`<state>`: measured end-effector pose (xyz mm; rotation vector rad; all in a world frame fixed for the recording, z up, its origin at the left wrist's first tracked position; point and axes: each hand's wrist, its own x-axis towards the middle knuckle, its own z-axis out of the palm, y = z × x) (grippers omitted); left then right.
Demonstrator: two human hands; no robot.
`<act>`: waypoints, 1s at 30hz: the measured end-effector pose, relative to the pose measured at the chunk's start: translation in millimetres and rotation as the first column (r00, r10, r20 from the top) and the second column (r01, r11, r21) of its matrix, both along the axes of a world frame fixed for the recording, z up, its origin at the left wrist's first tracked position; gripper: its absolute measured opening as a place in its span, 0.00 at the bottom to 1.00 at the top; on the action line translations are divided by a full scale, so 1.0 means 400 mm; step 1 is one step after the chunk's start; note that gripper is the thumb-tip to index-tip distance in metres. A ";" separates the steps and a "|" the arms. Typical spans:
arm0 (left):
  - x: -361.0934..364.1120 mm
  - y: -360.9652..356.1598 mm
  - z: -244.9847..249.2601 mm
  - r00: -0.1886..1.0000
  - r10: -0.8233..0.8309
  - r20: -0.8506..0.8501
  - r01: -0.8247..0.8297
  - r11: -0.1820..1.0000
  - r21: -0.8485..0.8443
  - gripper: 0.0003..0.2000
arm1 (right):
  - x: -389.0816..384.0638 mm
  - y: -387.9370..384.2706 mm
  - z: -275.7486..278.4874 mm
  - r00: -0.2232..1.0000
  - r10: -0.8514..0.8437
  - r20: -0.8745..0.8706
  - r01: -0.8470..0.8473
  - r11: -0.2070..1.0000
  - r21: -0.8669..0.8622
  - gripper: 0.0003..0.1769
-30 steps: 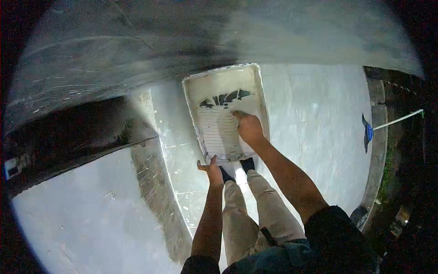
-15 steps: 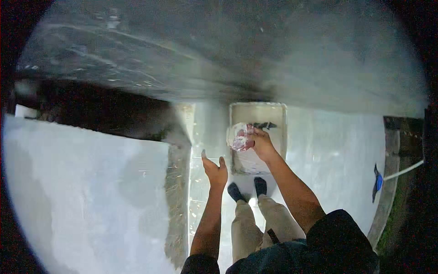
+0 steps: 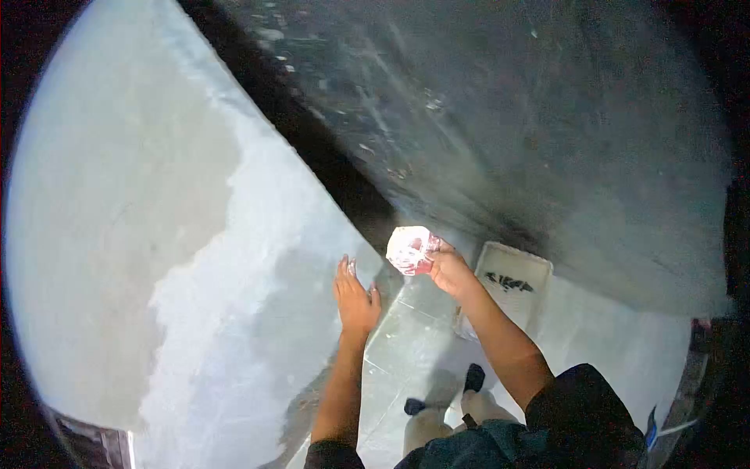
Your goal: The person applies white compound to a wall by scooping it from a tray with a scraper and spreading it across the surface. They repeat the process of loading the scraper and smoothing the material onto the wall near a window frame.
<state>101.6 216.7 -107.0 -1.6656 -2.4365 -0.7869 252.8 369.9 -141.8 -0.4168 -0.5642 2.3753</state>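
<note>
My right hand (image 3: 450,270) grips a flat reddish scraper (image 3: 412,252) by its right edge. White putty is smeared thickly over the scraper's face. To the left, my left hand (image 3: 357,301) holds nothing; its fingers stretch forward with the thumb apart and whitish residue on the fingertips. It overlaps the lower edge of a broad white wall (image 3: 269,313), which shows greyer patches. Below and right of the scraper, a shallow rectangular tray (image 3: 539,270) rests on the floor, partly hidden behind my right forearm, with a dark mark or object inside.
Pale floor tiles (image 3: 391,340) lie under my feet (image 3: 473,378). A dark grey surface (image 3: 547,125) spans the top right, with a black gap (image 3: 312,141) between it and the white wall. A blue item (image 3: 651,430) with a pale rod is at the lower right.
My view has swung left, so the white wall fills more of the left side and the tray sits farther right. The scraper has left its place over the tray, still in my right hand.
</note>
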 end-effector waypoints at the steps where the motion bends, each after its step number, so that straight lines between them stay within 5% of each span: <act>1: -0.026 -0.029 0.035 1.000 0.000 -0.030 0.000 1.000 0.003 0.32 | -0.025 -0.032 0.040 1.000 0.009 0.022 -0.010 1.000 0.016 0.22; 12: -0.230 -0.414 0.305 0.967 0.051 -0.251 -0.036 0.997 0.065 0.31 | -0.289 -0.404 0.273 0.992 0.099 -0.083 -0.096 0.995 0.029 0.21; 22: -0.353 -0.700 0.411 0.917 0.094 -0.386 -0.088 0.996 0.033 0.30 | -0.450 -0.665 0.367 0.990 0.116 -0.084 -0.113 0.993 0.036 0.21; 30: -0.455 -0.854 0.518 0.767 0.118 -0.630 -0.226 0.970 -0.093 0.29 | -0.578 -0.790 0.458 0.991 -0.127 0.037 0.084 0.818 0.569 0.19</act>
